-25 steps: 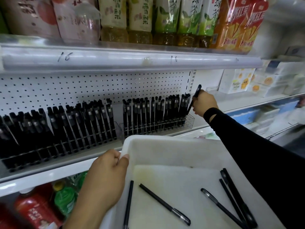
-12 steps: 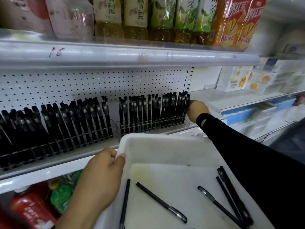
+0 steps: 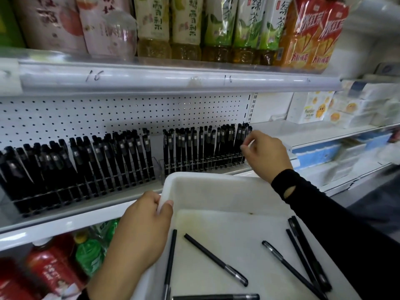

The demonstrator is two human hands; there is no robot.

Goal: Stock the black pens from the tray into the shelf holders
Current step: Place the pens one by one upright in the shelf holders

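A white tray [image 3: 216, 179] sits low in front of the shelf with several loose black pens [image 3: 216, 259] lying flat in it. My left hand [image 3: 140, 230] grips the tray's far left corner rim. Two clear shelf holders stand on the pegboard shelf, a left holder [image 3: 86, 167] and a right holder [image 3: 205, 148], both packed with upright black pens. My right hand [image 3: 267, 155] hovers at the right end of the right holder. Its fingers are loosely curled, the fingertips by the last pen, and I see nothing held in it.
Bottled teas and an orange drink pack [image 3: 311, 33] line the shelf above. Red and green bottles [image 3: 86, 252] stand below the pen shelf. White boxes [image 3: 313, 109] and blue packs fill the shelves to the right. The upper shelf's rail [image 3: 173, 81] overhangs the holders.
My right hand lowered a black pen into the right end of the right holder and let go of it. The left hand kept its grip on the tray.
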